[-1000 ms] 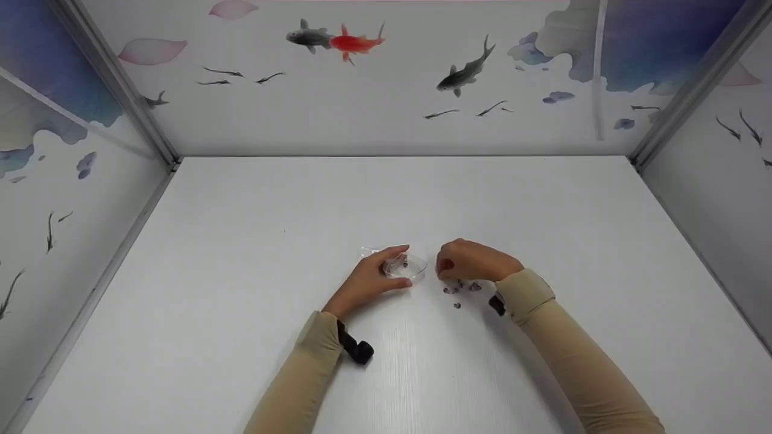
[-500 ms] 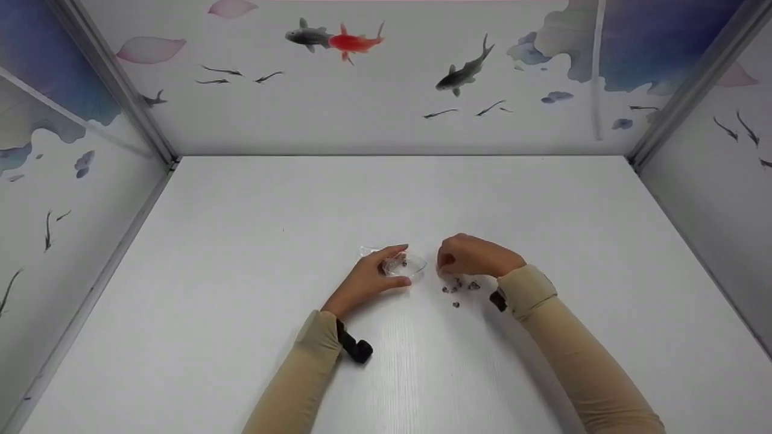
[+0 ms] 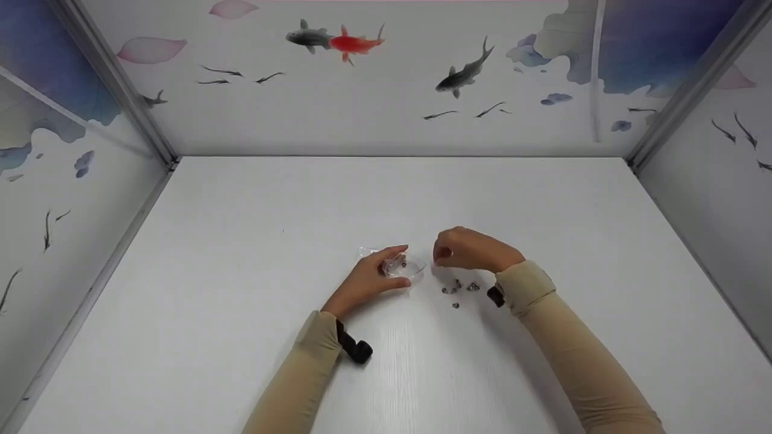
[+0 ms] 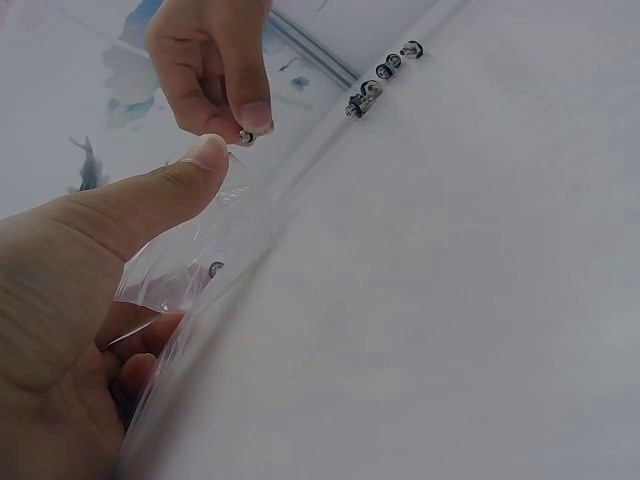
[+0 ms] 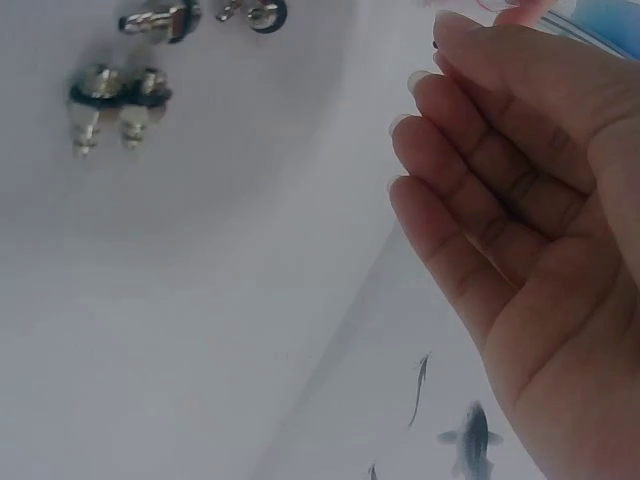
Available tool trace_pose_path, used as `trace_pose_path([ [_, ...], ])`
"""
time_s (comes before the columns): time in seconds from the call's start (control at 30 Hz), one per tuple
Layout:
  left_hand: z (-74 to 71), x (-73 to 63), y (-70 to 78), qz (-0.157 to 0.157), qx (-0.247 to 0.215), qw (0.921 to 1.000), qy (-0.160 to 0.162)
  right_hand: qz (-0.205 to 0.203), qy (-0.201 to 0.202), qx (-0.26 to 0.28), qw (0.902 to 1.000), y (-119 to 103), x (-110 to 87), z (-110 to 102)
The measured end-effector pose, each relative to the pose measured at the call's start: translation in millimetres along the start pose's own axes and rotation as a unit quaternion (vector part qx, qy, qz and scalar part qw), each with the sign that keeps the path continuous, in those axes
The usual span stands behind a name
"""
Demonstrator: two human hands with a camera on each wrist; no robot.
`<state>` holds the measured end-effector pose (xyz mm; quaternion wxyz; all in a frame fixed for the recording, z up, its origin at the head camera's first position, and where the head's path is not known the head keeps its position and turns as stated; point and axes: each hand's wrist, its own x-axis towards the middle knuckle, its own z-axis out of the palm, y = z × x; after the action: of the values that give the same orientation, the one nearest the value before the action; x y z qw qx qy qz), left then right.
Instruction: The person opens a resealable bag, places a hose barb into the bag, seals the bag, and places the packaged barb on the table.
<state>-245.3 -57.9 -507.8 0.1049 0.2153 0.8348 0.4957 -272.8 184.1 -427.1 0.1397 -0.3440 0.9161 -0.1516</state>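
Note:
My left hand (image 3: 367, 278) grips a clear plastic bag (image 4: 175, 265), its mouth spread between thumb and fingers. Through the film a small metal fitting (image 4: 216, 269) shows inside. To the right, above the table, my right hand (image 3: 473, 250) pinches another small metal fitting (image 4: 247, 136) between thumb and index finger, near the bag's mouth but apart from it. That fitting is mostly hidden by the fingertips in the right wrist view. Below the right hand several loose silver fittings (image 5: 122, 100) with dark rings and narrow ribbed tips lie on the table.
The white tabletop (image 3: 241, 199) is bounded by printed panels (image 3: 374, 108) at the back and both sides. A lone fitting (image 3: 456, 305) lies nearer the front than the others. Black wrist cameras (image 3: 360, 351) sit on both cuffs.
My right hand has lifted and moved slightly away from the loose fittings, uncovering more of them. The left hand and the bag have stayed in place.

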Motion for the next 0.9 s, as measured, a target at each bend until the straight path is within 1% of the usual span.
trace_pose_path([
  [0.13, 0.1, 0.7, -0.3, 0.003, -0.006, 1.0000, 0.001, -0.021, 0.008, -0.003, 0.9997, -3, 2.6, -3],
  [0.27, 0.2, 0.6, -0.8, 0.007, -0.011, 0.9999, 0.001, -0.025, 0.009, -0.002, 0.9996, -6, 5.5, -5],
  [0.43, 0.2, 0.5, -1.5, 0.006, -0.008, 0.9999, 0.001, -0.029, 0.011, 0.001, 0.9995, -11, 8.4, -8],
  [0.57, 0.0, 0.6, -1.4, 0.006, -0.009, 0.9999, 0.001, -0.033, 0.012, -0.007, 0.9994, -17, 11.9, -9],
  [0.8, 0.3, 1.2, -1.2, 0.008, -0.012, 0.9999, 0.002, -0.054, 0.012, -0.020, 0.9983, -25, 18.8, -9],
  [0.9, 0.1, 0.6, -0.2, 0.003, -0.009, 1.0000, 0.002, -0.060, 0.011, -0.016, 0.9980, -27, 20.2, -8],
])
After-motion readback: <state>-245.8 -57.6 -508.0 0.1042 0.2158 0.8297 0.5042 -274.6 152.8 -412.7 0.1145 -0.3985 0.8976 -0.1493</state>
